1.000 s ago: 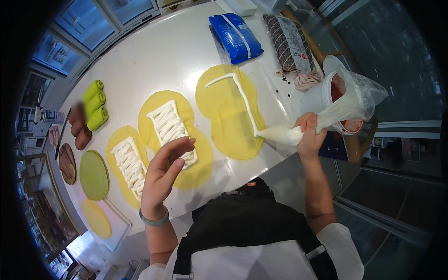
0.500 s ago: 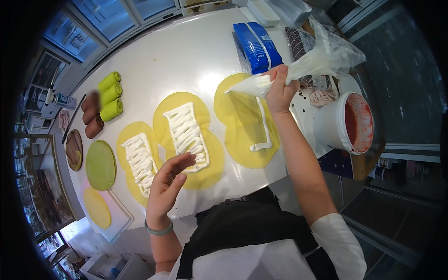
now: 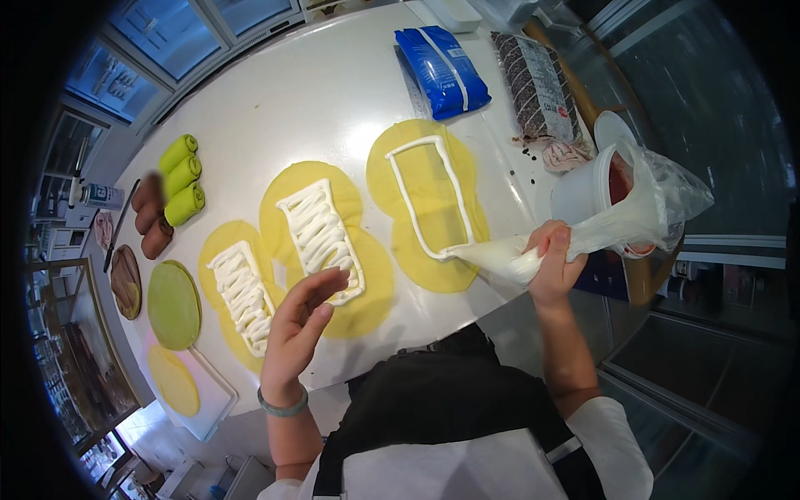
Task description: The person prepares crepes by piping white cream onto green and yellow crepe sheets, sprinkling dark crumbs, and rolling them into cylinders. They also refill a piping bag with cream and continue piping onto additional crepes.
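Observation:
My right hand (image 3: 557, 265) grips a clear piping bag (image 3: 602, 232) full of white cream, its tip at the near corner of a cream outline on the right pair of overlapping yellow crepes (image 3: 430, 200). That outline is a closed-looking rectangle with bare crepe inside. My left hand (image 3: 302, 323), wearing a bangle, hovers with fingers apart near the lower part of the middle crepe pair (image 3: 371, 254). White zigzag cream (image 3: 317, 225) fills a rectangle there. A similar cream-filled pair, the left crepes (image 3: 218, 240), lies partly behind my left hand.
On the table's left are green rolls (image 3: 179, 171), brown rolls (image 3: 152, 218), a green crepe stack (image 3: 173, 305) and yellow crepes (image 3: 173, 380) on a board. A blue packet (image 3: 442, 73) and a dark-patterned bag (image 3: 537, 90) lie at the back right. A white bucket (image 3: 577, 190) stands near the piping bag.
My right hand has brought the piping bag toward me and rightward from the outline's far left corner. The outline has gained its far and left sides. My left hand stays nearly still.

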The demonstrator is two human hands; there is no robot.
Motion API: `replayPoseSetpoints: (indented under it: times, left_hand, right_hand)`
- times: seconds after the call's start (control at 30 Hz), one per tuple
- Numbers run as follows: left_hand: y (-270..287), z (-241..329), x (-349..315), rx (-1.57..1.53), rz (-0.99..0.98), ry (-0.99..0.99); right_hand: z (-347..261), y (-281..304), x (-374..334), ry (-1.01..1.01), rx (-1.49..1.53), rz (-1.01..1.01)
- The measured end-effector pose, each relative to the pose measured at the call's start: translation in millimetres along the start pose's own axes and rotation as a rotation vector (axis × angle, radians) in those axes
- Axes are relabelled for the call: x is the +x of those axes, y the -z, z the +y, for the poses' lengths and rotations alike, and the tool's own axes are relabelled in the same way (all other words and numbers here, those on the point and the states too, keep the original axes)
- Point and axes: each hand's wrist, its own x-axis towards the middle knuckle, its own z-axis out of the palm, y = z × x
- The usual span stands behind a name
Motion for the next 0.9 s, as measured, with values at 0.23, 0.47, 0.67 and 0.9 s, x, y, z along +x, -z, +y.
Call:
replayPoseSetpoints:
  times: [0.23, 0.47, 0.67, 0.9]
  left_hand:
    - [-78, 61, 63, 0.238, -0.061, -0.415]
    - [-91, 161, 125, 0.063, -0.379, -0.155]
    - [-112, 191, 130, 0.369, -0.460, -0.265]
    - [-54, 204, 164, 0.109, -0.932, -0.134]
  right_hand:
    - [-68, -46, 16, 0.220, 0.105, -0.235]
    - [-99, -83, 34, -0.049, 0.231, -0.829]
    - [-81, -97, 51, -0.194, 0.533, -1.057]
    - [-30, -110, 52, -0.275, 0.461, -0.612]
